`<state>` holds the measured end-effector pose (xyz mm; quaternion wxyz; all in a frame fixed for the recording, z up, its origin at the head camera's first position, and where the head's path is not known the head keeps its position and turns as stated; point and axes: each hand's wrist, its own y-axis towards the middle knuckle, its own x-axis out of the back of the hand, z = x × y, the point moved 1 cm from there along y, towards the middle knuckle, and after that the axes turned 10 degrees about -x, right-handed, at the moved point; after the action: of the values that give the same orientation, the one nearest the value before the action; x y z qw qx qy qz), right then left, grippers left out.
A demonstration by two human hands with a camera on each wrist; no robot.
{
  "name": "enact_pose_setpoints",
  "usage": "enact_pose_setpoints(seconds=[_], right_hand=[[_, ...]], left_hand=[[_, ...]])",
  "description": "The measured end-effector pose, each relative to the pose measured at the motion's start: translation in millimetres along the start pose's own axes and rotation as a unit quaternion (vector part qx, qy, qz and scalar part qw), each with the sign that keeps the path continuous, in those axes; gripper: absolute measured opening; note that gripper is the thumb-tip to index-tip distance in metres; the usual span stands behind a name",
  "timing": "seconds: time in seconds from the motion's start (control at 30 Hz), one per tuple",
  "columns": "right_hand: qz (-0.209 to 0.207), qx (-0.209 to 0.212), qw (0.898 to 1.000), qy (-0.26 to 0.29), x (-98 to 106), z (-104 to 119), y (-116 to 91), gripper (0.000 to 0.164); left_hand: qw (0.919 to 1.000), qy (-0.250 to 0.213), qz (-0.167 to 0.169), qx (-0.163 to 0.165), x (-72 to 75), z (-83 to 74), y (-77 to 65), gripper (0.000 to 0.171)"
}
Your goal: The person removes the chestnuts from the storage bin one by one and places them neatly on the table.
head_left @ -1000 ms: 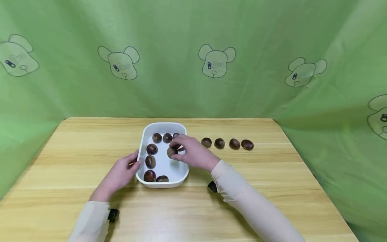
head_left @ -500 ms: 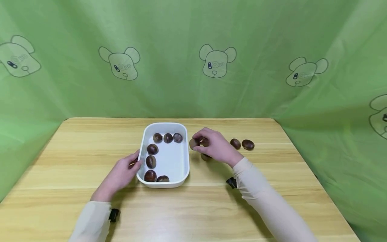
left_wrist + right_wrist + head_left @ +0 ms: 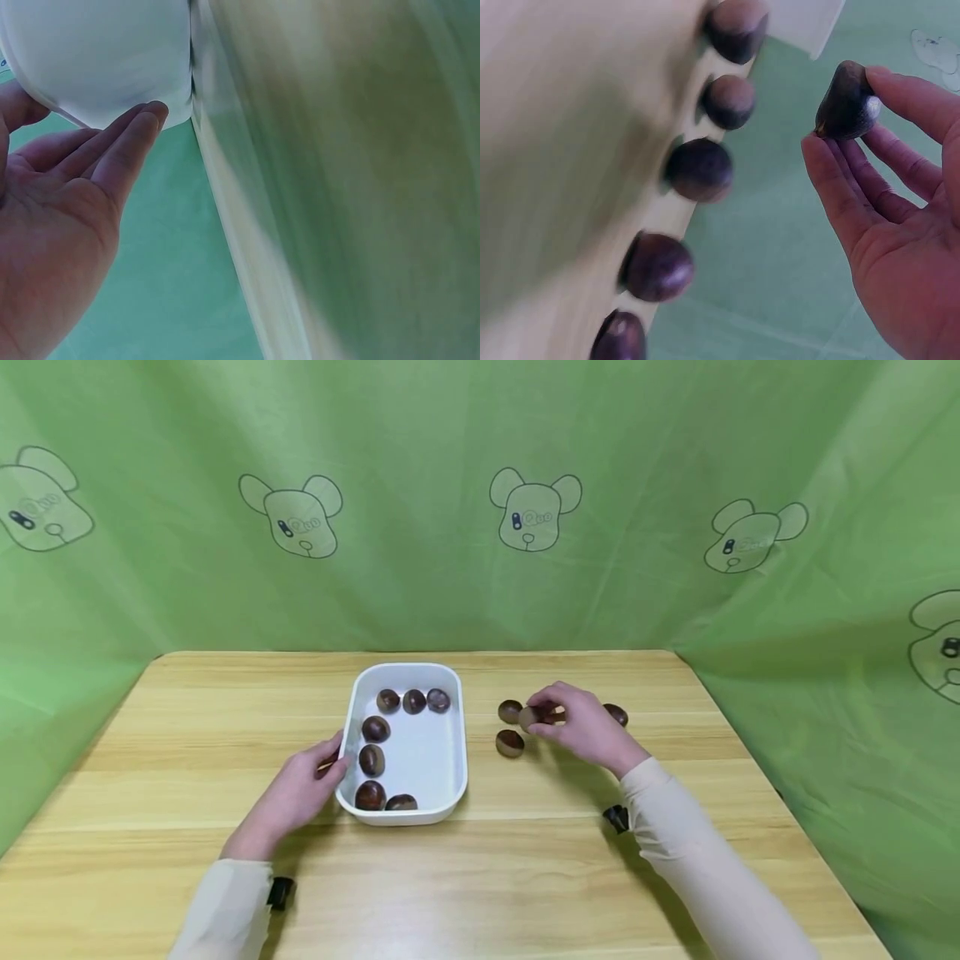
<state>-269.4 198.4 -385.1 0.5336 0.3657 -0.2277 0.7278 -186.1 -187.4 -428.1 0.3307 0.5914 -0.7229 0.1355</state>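
On the near left, my left hand [image 3: 298, 789] grips the left rim of a white tray [image 3: 422, 753], its thumb at the edge and its fingers [image 3: 127, 154] against the outer wall. Inside the tray, dark brown chestnuts [image 3: 375, 728] line the back, left and front sides. My right hand [image 3: 587, 725] is right of the tray, above the table, and pinches a chestnut [image 3: 848, 103] between thumb and fingertips. Near that hand, several more chestnuts lie on the wood, among them one [image 3: 509, 743] just in front. The right hand hides part of their row in the head view.
The wooden table [image 3: 420, 893] has a green curtain [image 3: 420, 593] with bear-like drawings behind it and at both sides. A chestnut [image 3: 616, 714] lies farthest right in the row, partly behind the right hand.
My right hand has moved from above the tray to the right, over the row on the table, with the chestnut still pinched. The left hand and tray stay in place.
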Motion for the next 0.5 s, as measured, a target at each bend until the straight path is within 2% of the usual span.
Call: enact_pose_setpoints(seconds=[0.27,0.5], right_hand=[[0.002,-0.033,0.999,-0.041,3.7,-21.4,-6.7,0.038],[0.024,-0.040,0.997,-0.058,-3.2,-37.3,-9.3,0.035]], left_hand=[[1.0000,-0.006,-0.002,-0.001,0.8,-0.4,-0.7,0.051],[1.0000,-0.009,-0.001,0.000,0.7,0.4,-0.7,0.051]])
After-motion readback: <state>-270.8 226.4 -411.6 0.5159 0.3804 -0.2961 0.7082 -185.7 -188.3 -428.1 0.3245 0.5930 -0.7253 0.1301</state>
